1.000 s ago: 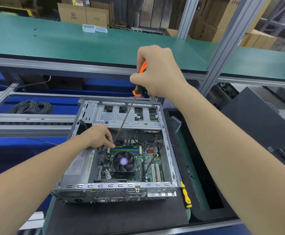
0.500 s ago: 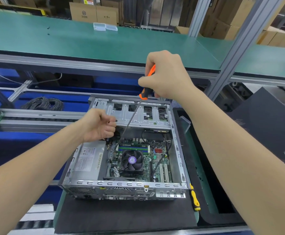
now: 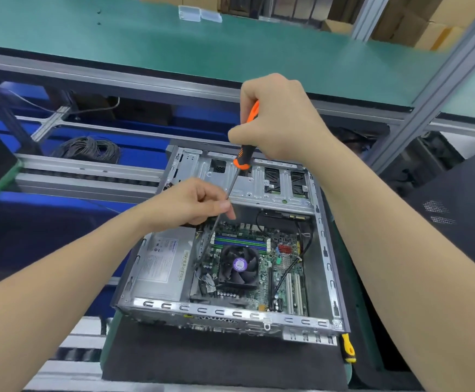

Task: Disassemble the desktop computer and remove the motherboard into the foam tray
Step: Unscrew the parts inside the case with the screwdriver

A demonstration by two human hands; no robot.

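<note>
An open desktop case [image 3: 326,250] lies on a dark foam pad [image 3: 216,363]. Inside it sits the green motherboard [image 3: 281,273] with a black cooler fan [image 3: 239,264], and a grey power supply [image 3: 160,264] fills its left side. My right hand [image 3: 275,123] grips the orange and black handle of a long screwdriver [image 3: 243,158] above the case. The thin shaft slants down to the board's left edge, where its tip is hard to make out. My left hand [image 3: 191,202] is at the case's upper left and pinches the shaft between thumb and fingers.
A yellow-handled tool [image 3: 348,349] lies at the case's front right corner. A black tray with a green inside [image 3: 343,278] stands to the right, and dark panels [image 3: 456,207] lie beyond it. A coil of black cable [image 3: 89,149] sits behind the conveyor rail [image 3: 89,176]. A green shelf [image 3: 174,46] runs overhead.
My left hand has come up from inside the case and now pinches the screwdriver shaft. The camera has moved closer over the case. My right hand keeps its hold on the handle.
</note>
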